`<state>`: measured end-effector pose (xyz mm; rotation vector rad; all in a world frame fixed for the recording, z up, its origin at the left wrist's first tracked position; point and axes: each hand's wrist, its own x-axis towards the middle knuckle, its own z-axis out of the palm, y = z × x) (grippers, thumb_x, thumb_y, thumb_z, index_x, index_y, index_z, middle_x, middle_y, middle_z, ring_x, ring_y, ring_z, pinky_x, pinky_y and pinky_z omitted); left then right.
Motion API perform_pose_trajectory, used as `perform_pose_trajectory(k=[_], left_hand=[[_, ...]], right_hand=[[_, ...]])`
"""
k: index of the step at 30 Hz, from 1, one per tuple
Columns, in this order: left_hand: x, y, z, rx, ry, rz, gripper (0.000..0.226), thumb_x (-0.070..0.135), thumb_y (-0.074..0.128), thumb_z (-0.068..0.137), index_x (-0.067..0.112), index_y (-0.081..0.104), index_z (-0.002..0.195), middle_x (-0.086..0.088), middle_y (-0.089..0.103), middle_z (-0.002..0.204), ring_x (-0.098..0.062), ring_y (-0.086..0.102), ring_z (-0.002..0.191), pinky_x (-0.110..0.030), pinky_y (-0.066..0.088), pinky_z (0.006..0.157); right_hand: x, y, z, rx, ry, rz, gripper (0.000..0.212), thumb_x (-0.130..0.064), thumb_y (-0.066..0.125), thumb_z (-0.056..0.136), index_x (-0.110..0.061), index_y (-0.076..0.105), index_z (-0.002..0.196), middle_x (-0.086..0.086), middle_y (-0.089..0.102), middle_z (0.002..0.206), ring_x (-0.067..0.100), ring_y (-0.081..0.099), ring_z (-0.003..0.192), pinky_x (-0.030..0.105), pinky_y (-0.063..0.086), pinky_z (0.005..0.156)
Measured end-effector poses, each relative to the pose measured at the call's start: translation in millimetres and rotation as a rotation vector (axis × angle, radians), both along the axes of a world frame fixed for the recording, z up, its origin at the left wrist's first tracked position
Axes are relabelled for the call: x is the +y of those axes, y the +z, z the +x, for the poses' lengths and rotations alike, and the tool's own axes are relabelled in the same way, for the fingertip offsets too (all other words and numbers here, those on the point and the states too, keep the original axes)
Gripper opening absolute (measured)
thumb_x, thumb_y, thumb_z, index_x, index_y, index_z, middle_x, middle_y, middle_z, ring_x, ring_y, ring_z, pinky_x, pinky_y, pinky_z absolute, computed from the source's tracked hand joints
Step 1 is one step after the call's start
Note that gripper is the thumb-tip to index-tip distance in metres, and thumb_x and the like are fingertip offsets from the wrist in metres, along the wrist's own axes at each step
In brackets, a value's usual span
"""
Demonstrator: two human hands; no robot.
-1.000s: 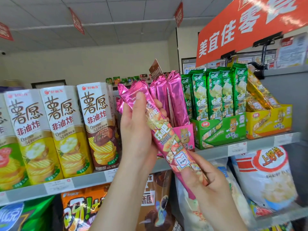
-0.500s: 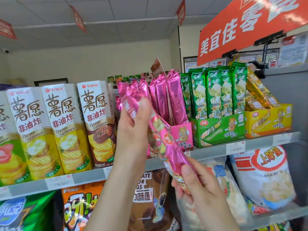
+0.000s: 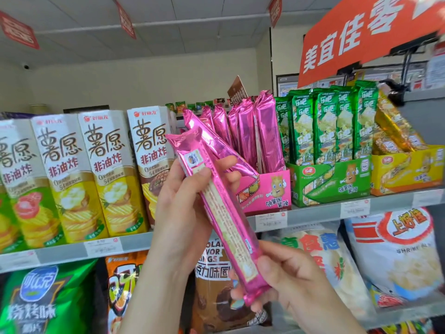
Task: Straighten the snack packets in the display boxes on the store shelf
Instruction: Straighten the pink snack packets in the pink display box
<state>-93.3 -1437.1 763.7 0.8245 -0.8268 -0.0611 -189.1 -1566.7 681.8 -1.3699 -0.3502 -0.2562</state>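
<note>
I hold a long pink snack packet (image 3: 224, 213) slantwise in front of the shelf, its printed back seam facing me. My left hand (image 3: 185, 213) grips its upper half, thumb across the front. My right hand (image 3: 289, 278) pinches its lower end. Behind it, the pink display box (image 3: 267, 191) holds several pink packets (image 3: 255, 133); most stand upright, one leans left. To the right stand a green display box (image 3: 332, 182) with upright green packets (image 3: 330, 126) and a yellow display box (image 3: 409, 169) whose yellow packets (image 3: 395, 128) lean to the left.
Tall chip cartons (image 3: 101, 172) fill the shelf left of the pink box. The grey shelf edge (image 3: 313, 213) carries price tags. Large snack bags (image 3: 395, 256) fill the shelf below. An orange sign (image 3: 361, 37) hangs overhead at right.
The packet has been turned about its length: its picture side faced me before, now the printed back seam does. Both hands kept hold of it and stayed in front of the pink box.
</note>
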Motion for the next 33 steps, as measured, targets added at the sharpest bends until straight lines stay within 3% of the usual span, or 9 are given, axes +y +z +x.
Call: perform_pose_trajectory(k=[3, 5, 9, 13, 16, 19, 23, 26, 33], left_hand=[[-1, -1, 0, -0.024, 0.129, 0.045, 0.043, 0.027, 0.058, 0.089, 0.006, 0.055, 0.126, -0.017, 0.072, 0.107, -0.026, 0.071, 0.090, -0.034, 0.057, 0.077], [0, -2, -1, -0.086, 0.249, 0.121, 0.037, 0.036, 0.061, 0.087, 0.016, 0.061, 0.118, -0.009, 0.074, 0.104, -0.023, 0.071, 0.092, -0.034, 0.058, 0.076], [6, 4, -4, -0.271, 0.443, 0.222, 0.035, 0.043, 0.069, 0.081, 0.021, 0.066, 0.109, -0.005, 0.072, 0.098, -0.028, 0.068, 0.094, -0.051, 0.057, 0.084], [10, 11, -2, -0.292, 0.439, 0.228, 0.044, 0.037, 0.073, 0.081, 0.028, 0.058, 0.122, -0.008, 0.071, 0.101, -0.030, 0.068, 0.097, -0.051, 0.055, 0.089], [12, 15, 3, -0.345, 0.380, 0.226, 0.054, 0.032, 0.067, 0.088, 0.036, 0.046, 0.137, -0.016, 0.068, 0.104, -0.033, 0.067, 0.097, -0.046, 0.057, 0.087], [13, 19, 4, -0.412, 0.355, 0.219, 0.039, 0.027, 0.058, 0.093, 0.024, 0.053, 0.132, -0.004, 0.070, 0.105, -0.019, 0.068, 0.095, -0.032, 0.056, 0.082], [15, 27, 6, -0.391, 0.430, 0.175, 0.035, 0.027, 0.054, 0.094, 0.017, 0.057, 0.128, -0.010, 0.068, 0.111, -0.020, 0.063, 0.098, -0.044, 0.053, 0.088], [19, 35, 8, -0.350, 0.474, 0.130, 0.040, 0.029, 0.055, 0.094, 0.011, 0.057, 0.129, -0.012, 0.067, 0.106, -0.022, 0.061, 0.094, -0.049, 0.052, 0.087], [34, 39, 19, -0.267, 0.408, 0.143, 0.030, 0.027, 0.063, 0.092, 0.020, 0.060, 0.122, 0.002, 0.068, 0.082, -0.016, 0.062, 0.069, -0.030, 0.053, 0.058]], right_hand=[[3, -3, 4, -0.013, -0.118, -0.029, 0.058, -0.060, 0.083, 0.061, -0.036, 0.072, 0.112, 0.011, 0.076, 0.100, 0.030, 0.073, 0.083, 0.026, 0.057, 0.062], [6, -5, 7, -0.059, -0.231, -0.034, 0.054, -0.056, 0.086, 0.059, -0.037, 0.074, 0.108, 0.009, 0.076, 0.097, 0.022, 0.071, 0.079, 0.025, 0.057, 0.063], [7, -9, 11, -0.167, -0.513, -0.049, 0.041, -0.023, 0.085, 0.065, -0.034, 0.076, 0.103, 0.000, 0.077, 0.096, 0.013, 0.071, 0.086, 0.018, 0.055, 0.071], [8, -13, 15, -0.174, -0.703, -0.165, 0.054, -0.030, 0.094, 0.056, -0.036, 0.064, 0.101, -0.005, 0.069, 0.089, 0.017, 0.064, 0.088, 0.018, 0.053, 0.069], [10, -15, 18, -0.161, -0.700, -0.185, 0.065, -0.046, 0.086, 0.051, -0.038, 0.060, 0.110, -0.005, 0.069, 0.094, 0.019, 0.065, 0.090, 0.022, 0.052, 0.073], [11, -11, 18, -0.151, -0.635, -0.179, 0.064, -0.040, 0.088, 0.054, -0.042, 0.063, 0.112, -0.006, 0.071, 0.103, 0.013, 0.068, 0.090, 0.020, 0.054, 0.072], [11, -3, 13, -0.129, -0.409, -0.185, 0.046, -0.048, 0.081, 0.065, -0.045, 0.067, 0.109, -0.006, 0.074, 0.103, 0.007, 0.070, 0.093, 0.012, 0.051, 0.076], [13, 0, 10, -0.095, -0.276, -0.158, 0.051, -0.056, 0.081, 0.062, -0.044, 0.068, 0.110, -0.004, 0.075, 0.101, 0.012, 0.072, 0.091, 0.016, 0.052, 0.075], [9, -3, 13, -0.064, -0.270, -0.116, 0.027, -0.026, 0.075, 0.076, -0.030, 0.075, 0.103, 0.012, 0.076, 0.085, 0.024, 0.074, 0.076, 0.022, 0.055, 0.060]])
